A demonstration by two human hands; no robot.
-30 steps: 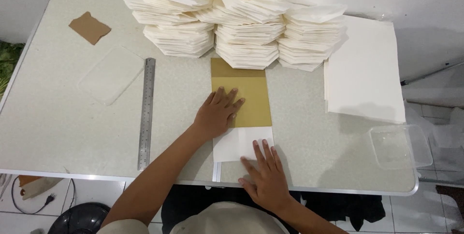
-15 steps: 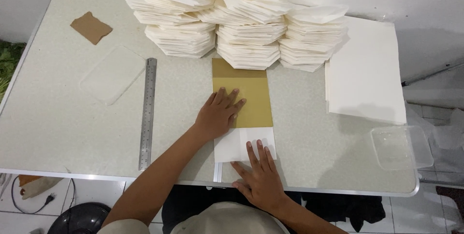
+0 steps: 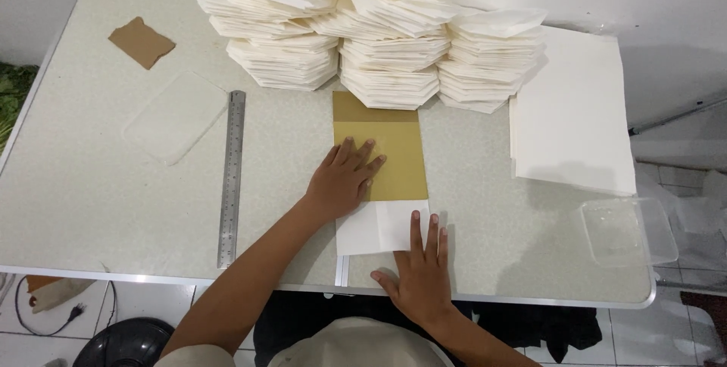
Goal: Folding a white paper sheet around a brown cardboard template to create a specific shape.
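Head view. The left hand (image 3: 344,180) lies flat, fingers spread, palm down on the brown card (image 3: 386,151) at the centre of the table (image 3: 91,208); it grips nothing, only presses. The card runs from the hand toward 12 o'clock, its far end touching the foot of the stacks (image 3: 386,34). The right hand (image 3: 419,272) lies flat at 5 o'clock from the left hand, fingers together and extended, fingertips on the white sheet (image 3: 375,227); the palm rests on the table near its front edge. It clamps nothing. The white sheet lies just below the card at 6 o'clock, its upper edge meeting the card's lower edge; whether it tucks under the card cannot be told.

Three stacks of folded white paper stand at 12 o'clock, touching one another. A flat pile of white sheets (image 3: 572,117) lies at 2 o'clock, just beside the stacks. A steel ruler (image 3: 232,178) lies at 9 o'clock, lengthwise toward 12. A clear lid (image 3: 176,115) lies at 10 o'clock beside the ruler; a brown scrap (image 3: 141,41) sits farther toward 11. A clear tub (image 3: 627,231) sits at 4 o'clock on the table's right edge.
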